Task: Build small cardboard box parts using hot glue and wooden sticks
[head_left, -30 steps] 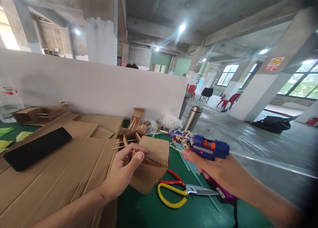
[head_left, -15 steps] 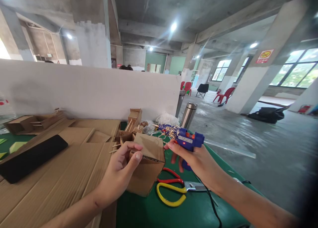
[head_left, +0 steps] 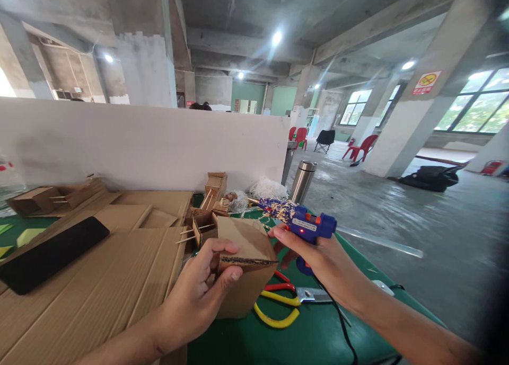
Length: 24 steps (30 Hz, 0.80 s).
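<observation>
My left hand (head_left: 202, 285) grips the near left edge of a cardboard box (head_left: 248, 238), thumb on the side and fingers over the top. The box's raw corrugated edge faces me. My right hand (head_left: 310, 251) is closed around a blue hot glue gun (head_left: 304, 220), its red light lit and its nozzle pointing left above the box's far side. Dried glue strings coat the barrel. Red-and-yellow handled scissors (head_left: 296, 296) lie on the green table beneath, partly behind the box. Left of the box are wooden sticks (head_left: 186, 236) poking from a smaller cardboard piece.
A large cardboard sheet (head_left: 119, 291) covers the table's left side, with a black phone-like slab (head_left: 53, 254) on it. A steel flask (head_left: 303, 182) stands behind the glue gun. White shredded strings (head_left: 268, 189) lie by the white partition (head_left: 159, 148). A black cord (head_left: 345, 333) trails near my right forearm.
My right hand brought the glue gun left toward the box, then slightly back right. My left hand and the box shifted a little right and toward me, covering more of the scissors.
</observation>
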Available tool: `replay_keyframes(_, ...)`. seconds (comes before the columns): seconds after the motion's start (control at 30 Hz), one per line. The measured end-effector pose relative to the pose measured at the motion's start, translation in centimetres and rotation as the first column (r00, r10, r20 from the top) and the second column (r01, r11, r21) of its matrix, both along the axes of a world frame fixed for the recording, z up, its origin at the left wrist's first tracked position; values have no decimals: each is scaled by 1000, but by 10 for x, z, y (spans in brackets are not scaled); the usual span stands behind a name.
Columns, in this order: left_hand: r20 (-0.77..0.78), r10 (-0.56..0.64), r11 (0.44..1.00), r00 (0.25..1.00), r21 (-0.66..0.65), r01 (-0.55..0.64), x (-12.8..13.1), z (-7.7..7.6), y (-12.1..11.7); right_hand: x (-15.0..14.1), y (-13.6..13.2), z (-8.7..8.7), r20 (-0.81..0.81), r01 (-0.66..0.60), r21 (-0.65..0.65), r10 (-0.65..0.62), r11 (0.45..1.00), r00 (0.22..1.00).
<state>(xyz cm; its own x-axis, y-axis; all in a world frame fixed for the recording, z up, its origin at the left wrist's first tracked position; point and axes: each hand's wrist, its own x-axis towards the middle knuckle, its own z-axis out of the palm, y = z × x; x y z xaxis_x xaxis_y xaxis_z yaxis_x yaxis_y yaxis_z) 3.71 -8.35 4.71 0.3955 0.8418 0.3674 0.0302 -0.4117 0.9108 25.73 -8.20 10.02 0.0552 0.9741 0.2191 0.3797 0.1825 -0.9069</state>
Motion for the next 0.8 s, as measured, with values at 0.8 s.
replay_keyframes(0.8, -7, -31, 999, 999, -16, 31, -5, 7, -4, 13, -30, 36, 557, -417, -20, 356, 909, 750)
